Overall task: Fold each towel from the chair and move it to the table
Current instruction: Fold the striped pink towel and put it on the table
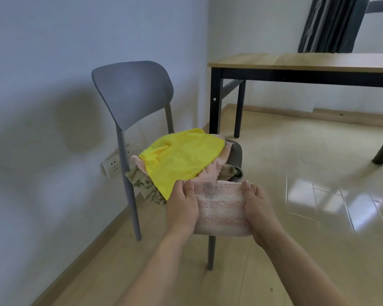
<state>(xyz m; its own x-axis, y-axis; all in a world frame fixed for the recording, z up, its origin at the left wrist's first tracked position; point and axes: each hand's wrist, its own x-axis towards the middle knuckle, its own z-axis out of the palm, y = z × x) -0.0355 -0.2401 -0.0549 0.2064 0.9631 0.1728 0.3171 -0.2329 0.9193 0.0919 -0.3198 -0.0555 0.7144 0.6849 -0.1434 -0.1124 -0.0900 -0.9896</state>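
A folded pale pink patterned towel (220,208) is held in the air just in front of the chair seat. My left hand (181,206) grips its left side and my right hand (258,208) grips its right side. On the grey chair (133,93) lies a heap of towels: a yellow one (179,157) on top, a pink one (210,171) under it, and an olive patterned one (142,182) hanging off the front left. The wooden table (301,61) with black legs stands at the back right.
A white wall runs along the left, with a power strip (114,165) low behind the chair. A dark curtain (332,23) hangs behind the table. The glossy wood floor (318,195) stretches between chair and table.
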